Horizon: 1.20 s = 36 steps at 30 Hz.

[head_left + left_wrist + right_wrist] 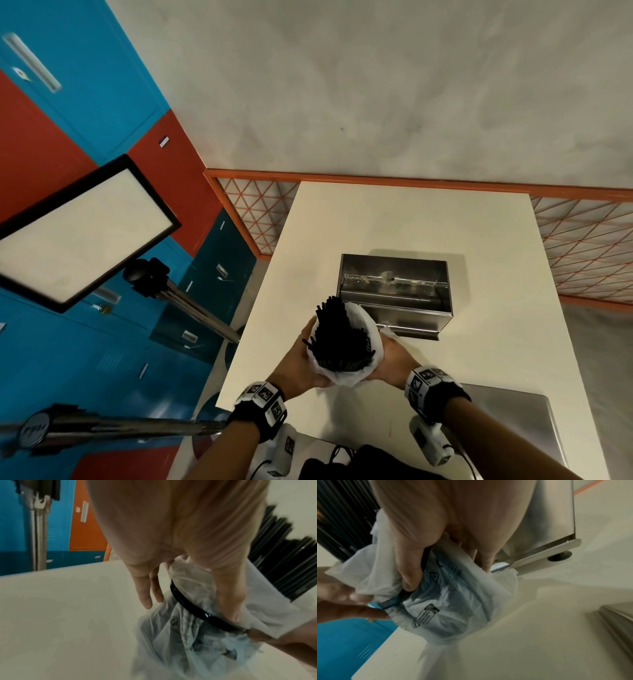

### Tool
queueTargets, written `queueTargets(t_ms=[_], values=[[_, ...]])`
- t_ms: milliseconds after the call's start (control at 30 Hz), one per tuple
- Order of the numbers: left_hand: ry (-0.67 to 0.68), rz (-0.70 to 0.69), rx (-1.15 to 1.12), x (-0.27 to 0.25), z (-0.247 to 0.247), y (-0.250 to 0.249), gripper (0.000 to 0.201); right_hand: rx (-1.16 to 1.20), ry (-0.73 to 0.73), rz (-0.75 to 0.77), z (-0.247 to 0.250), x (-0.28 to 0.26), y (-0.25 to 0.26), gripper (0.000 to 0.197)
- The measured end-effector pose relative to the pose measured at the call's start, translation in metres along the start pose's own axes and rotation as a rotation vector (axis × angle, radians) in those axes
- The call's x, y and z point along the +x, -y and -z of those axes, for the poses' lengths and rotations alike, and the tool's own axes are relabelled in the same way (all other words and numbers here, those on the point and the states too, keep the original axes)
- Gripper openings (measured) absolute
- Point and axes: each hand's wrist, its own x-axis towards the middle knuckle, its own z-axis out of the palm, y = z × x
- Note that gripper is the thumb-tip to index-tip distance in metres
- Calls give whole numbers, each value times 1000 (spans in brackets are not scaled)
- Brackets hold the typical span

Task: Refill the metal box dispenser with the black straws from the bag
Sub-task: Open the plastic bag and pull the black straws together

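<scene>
Both hands close on the same white plastic bag, one on each side. The left hand has its thumb pressed into the bunched plastic while its other fingers reach down the outer side, nearly straight; the grip is a pinch of thumb against film rather than a full fist. The right hand curls round the opposite side, its thumb pressing the plastic and a black band that circles the bag. The wrist views are blurred, so how the hidden fingers lie cannot be told.

The bag is upright between the hands, just above the near half of the table, its lower part hanging down toward the surface in the wrist views. Its mouth is open, and a thick bundle of black straws sticks up out of it, ends fanned and uneven. Black printed marks show on the film.

Just behind the bag, slightly to the right, the metal box sits on the table with its top open; its inside looks shiny, but how much it holds cannot be made out. The right hand is close to the box's front lip.

A flat grey metal lid lies at the near right of the table. To the left are blue and red lockers and a light panel on a stand.
</scene>
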Motion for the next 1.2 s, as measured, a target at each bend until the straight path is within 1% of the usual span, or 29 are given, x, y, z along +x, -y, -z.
queueTargets(t_ms=[33, 100, 133, 167, 233, 267, 367, 400, 500, 600, 667, 700, 767, 833, 933, 1033, 1100, 1133, 1200], values=[[25, -10, -14, -3, 5, -5, 129, -31, -5, 16, 3, -1, 3, 66], [59, -6, -35, -7, 15, -14, 137, -110, 2, 55, 8, -2, 8, 56], [93, 7, -54, -10, 18, -20, 138, -124, 15, 70, 9, -2, 10, 52], [99, -4, -46, -11, 22, -23, 138, -136, 28, 88, 11, -3, 13, 46], [102, -54, 3, -11, 27, -29, 136, -155, 35, 124, 14, -4, 23, 38], [99, -67, 3, -11, 29, -33, 133, -137, 18, 143, 16, -5, 27, 43], [80, -72, -30, -11, 34, -42, 116, -84, -20, 175, 21, -6, 37, 82], [72, -73, -40, -11, 34, -45, 110, -64, -30, 182, 22, -7, 42, 91], [47, -72, -100, -9, 32, -54, 95, -19, -70, 201, 33, -11, 56, 108], [2, -68, -175, -7, 27, -67, 88, 1, -104, 212, 56, -20, 78, 111], [-19, -77, -207, -3, 22, -81, 85, -28, -110, 257, 78, -27, 95, 107], [-25, -80, -221, -1, 20, -89, 81, -71, -118, 266, 90, -29, 103, 100], [-46, -110, -245, 5, 15, -108, 75, -160, -142, 237, 115, -33, 120, 85], [-74, -162, -254, 13, 11, -130, 76, -251, -141, 195, 143, -35, 132, 76], [-107, -262, -270, 29, 7, -155, 84, -369, -176, 190, 181, -34, 142, 74], [-143, -243, -308, 53, 1, -168, 80, -531, -183, 164, 205, -22, 138, 76], [-169, -241, -202, 70, -3, -168, 76, -638, -163, 110, 210, -10, 132, 66], [-165, -237, -110, 79, -4, -165, 77, -675, -143, 77, 210, -3, 129, 59], [-160, -169, 50, 94, -8, -158, 84, -711, -109, 37, 206, 6, 124, 52]])
